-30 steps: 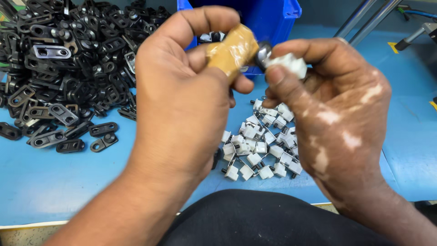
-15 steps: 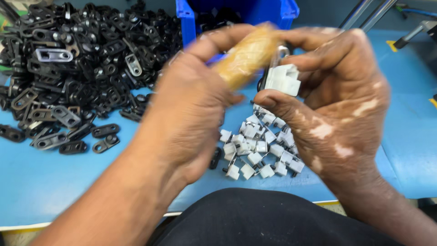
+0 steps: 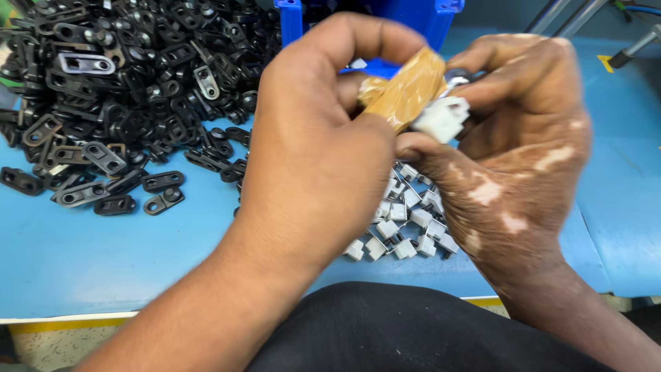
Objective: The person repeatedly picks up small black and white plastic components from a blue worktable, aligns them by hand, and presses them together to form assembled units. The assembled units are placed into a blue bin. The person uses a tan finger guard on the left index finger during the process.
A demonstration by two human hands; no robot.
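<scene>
Left hand (image 3: 317, 131) curls its thumb and forefinger around a short handle wrapped in tan tape (image 3: 406, 89), closed firmly on it, with the handle slanting up toward the right. Right hand (image 3: 509, 138) meets it at the handle's far end, fingers bent in a pinch on a small white plastic clip (image 3: 441, 118) that sits touching the tool's metal tip; the tip itself is mostly hidden behind the fingers. Compared with half a second ago, both hands have come lower and nearer the camera, and the white clip has tilted and slid closer to the taped handle, so the two parts now look pressed together rather than merely held side by side. That suggests the fitting of clip to tool is under way, though whether it is seated I cannot tell. Below the hands lies a heap of like white clips (image 3: 406, 220) on the blue table (image 3: 124, 255). Farther left spreads a large pile of black flat brackets (image 3: 117, 89), and a blue bin (image 3: 420, 17) stands behind the hands.
</scene>
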